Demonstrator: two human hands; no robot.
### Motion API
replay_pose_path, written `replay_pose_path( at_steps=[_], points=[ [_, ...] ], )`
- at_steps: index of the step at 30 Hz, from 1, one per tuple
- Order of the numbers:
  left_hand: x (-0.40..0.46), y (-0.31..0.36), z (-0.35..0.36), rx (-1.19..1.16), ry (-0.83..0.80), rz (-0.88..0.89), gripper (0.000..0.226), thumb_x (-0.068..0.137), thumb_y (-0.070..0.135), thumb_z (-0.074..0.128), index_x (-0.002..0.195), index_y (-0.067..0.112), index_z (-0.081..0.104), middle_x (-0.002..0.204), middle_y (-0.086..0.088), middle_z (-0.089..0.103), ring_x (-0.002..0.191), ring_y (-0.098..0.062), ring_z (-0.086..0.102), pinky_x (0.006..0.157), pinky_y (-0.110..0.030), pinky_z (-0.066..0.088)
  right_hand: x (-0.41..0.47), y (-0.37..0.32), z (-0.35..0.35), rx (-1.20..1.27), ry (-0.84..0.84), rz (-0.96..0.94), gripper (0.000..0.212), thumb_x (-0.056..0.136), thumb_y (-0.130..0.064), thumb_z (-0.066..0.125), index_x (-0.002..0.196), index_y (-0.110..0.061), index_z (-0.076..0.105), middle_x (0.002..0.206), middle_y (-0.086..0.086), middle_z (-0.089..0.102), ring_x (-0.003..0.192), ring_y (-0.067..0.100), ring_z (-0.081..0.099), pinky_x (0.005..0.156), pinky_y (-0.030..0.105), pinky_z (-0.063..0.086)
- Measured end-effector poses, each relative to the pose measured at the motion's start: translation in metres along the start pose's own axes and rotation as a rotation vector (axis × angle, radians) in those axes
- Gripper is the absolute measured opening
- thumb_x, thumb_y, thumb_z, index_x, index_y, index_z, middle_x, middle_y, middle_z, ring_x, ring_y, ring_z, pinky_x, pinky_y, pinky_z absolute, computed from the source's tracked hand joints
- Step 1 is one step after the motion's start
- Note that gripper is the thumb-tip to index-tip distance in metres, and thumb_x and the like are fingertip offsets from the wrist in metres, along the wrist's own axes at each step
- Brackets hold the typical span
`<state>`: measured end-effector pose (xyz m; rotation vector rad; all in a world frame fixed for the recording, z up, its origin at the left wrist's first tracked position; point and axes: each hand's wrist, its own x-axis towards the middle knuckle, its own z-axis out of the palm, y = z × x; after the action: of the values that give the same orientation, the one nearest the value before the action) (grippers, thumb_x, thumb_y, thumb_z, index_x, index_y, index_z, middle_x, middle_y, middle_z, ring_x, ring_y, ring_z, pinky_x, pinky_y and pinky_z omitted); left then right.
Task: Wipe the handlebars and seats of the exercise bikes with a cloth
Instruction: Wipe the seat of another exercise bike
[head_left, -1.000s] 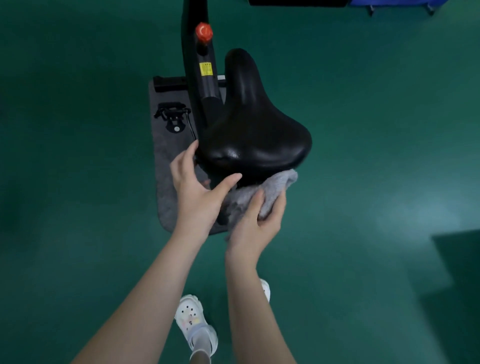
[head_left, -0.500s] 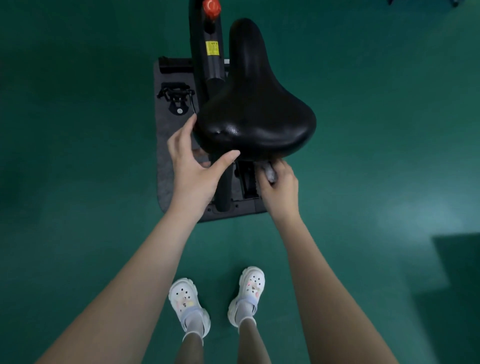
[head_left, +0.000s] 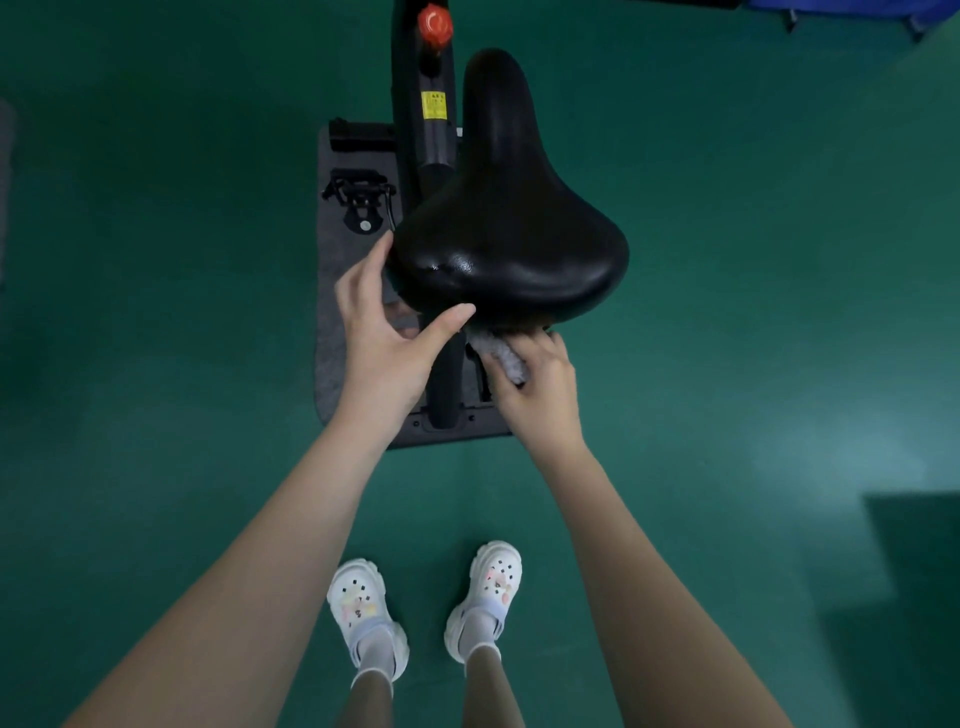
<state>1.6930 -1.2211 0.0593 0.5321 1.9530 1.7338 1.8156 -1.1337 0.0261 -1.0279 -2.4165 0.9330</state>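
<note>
Hiding mostly under the glossy black seat, grey cloth is bunched in right hand, fingers curled round it. Left hand spread, thumb + fingertips touching seat's rear edge.

Green floor, smooth, faintly glossy, pale sheen at right. Grey mat laid flat on it; black bike base seated on the mat's near end, its near edge overhanging onto bare floor. Two white clogs planted on the floor near the base. Blue object glimpsed at top right, unidentified
</note>
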Motion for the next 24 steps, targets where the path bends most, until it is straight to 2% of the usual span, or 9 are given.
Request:
replay_pose_path(
  at_steps=[4,6,9,13,16,18,20,22,24],
  points=[
    [0.001,-0.001,-0.003,0.029,-0.025,0.0,0.086,0.069,0.041,0.081,0.141,0.037,0.033,0.135,0.008,0.027,0.126,-0.019,0.046,0.103,-0.034,0.045,-0.026,-0.001,-0.008,0.071,-0.099,-0.058,0.018,0.084,-0.016,0.066,0.1,-0.013,0.073,0.104,-0.002,0.07,0.095,0.023,0.058,0.083,0.026,0.043],
    [0.002,-0.002,-0.004,0.033,-0.03,-0.002,0.087,0.065,0.049,0.078,0.139,0.04,0.034,0.133,0.011,0.028,0.126,-0.02,0.046,0.104,-0.037,0.044,-0.026,-0.002,-0.012,0.123,-0.029,-0.004,0.017,0.085,-0.018,0.065,0.1,-0.013,0.072,0.104,-0.002,0.07,0.095,0.018,0.057,0.086,0.017,0.041],
    [0.001,0.0,-0.005,0.05,-0.037,-0.008,0.085,0.07,0.041,0.08,0.141,0.038,0.034,0.133,0.01,0.028,0.125,-0.02,0.046,0.104,-0.038,0.043,-0.018,-0.002,-0.015,0.079,0.025,0.035,0.017,0.088,-0.019,0.064,0.103,-0.013,0.07,0.105,-0.002,0.069,0.095,0.017,0.055,0.083,0.006,0.033],
    [0.0,0.001,-0.004,0.065,-0.032,-0.029,0.085,0.072,0.038,0.08,0.143,0.035,0.032,0.134,0.01,0.028,0.123,-0.018,0.048,0.104,-0.036,0.044,-0.037,-0.001,-0.015,0.092,-0.103,0.047,0.021,0.088,-0.026,0.064,0.103,-0.013,0.072,0.105,-0.003,0.07,0.096,0.018,0.057,0.082,0.019,0.041],
    [0.0,0.002,-0.004,0.068,-0.035,-0.038,0.086,0.07,0.04,0.08,0.142,0.038,0.032,0.133,0.013,0.027,0.125,-0.02,0.047,0.106,-0.04,0.042,-0.049,0.001,-0.026,0.086,-0.04,0.071,0.021,0.087,-0.026,0.062,0.101,-0.014,0.072,0.102,-0.004,0.071,0.094,0.014,0.056,0.083,0.028,0.045],
    [0.001,0.004,-0.004,0.071,-0.031,-0.047,0.086,0.071,0.038,0.08,0.142,0.036,0.032,0.132,0.012,0.028,0.124,-0.021,0.048,0.105,-0.04,0.043,-0.04,-0.004,-0.03,0.105,0.062,0.03,0.017,0.088,-0.019,0.064,0.102,-0.013,0.072,0.104,-0.004,0.07,0.095,0.012,0.056,0.087,0.025,0.044],
    [0.001,0.005,-0.004,0.087,-0.034,-0.034,0.085,0.072,0.037,0.08,0.142,0.036,0.033,0.131,0.011,0.028,0.124,-0.021,0.048,0.106,-0.041,0.042,-0.023,-0.012,-0.028,0.063,0.089,-0.02,0.015,0.088,-0.013,0.065,0.102,-0.013,0.071,0.1,-0.004,0.068,0.09,0.014,0.053,0.08,0.017,0.041],
    [0.001,0.006,-0.004,0.09,-0.033,-0.018,0.085,0.072,0.034,0.08,0.142,0.035,0.033,0.13,0.011,0.028,0.124,-0.021,0.048,0.106,-0.039,0.042,-0.01,-0.013,-0.021,-0.039,0.05,-0.056,0.02,0.085,-0.006,0.063,0.1,-0.016,0.071,0.093,-0.005,0.065,0.085,0.016,0.047,0.071,0.02,0.039],
    [0.0,0.008,-0.004,0.091,-0.023,-0.022,0.084,0.073,0.03,0.08,0.143,0.032,0.033,0.131,0.009,0.028,0.12,-0.02,0.051,0.102,-0.03,0.045,-0.01,-0.007,-0.015,-0.121,-0.002,-0.089,0.031,0.081,-0.001,0.062,0.106,-0.018,0.071,0.1,-0.005,0.065,0.088,0.017,0.046,0.075,0.025,0.042]
  ],
)
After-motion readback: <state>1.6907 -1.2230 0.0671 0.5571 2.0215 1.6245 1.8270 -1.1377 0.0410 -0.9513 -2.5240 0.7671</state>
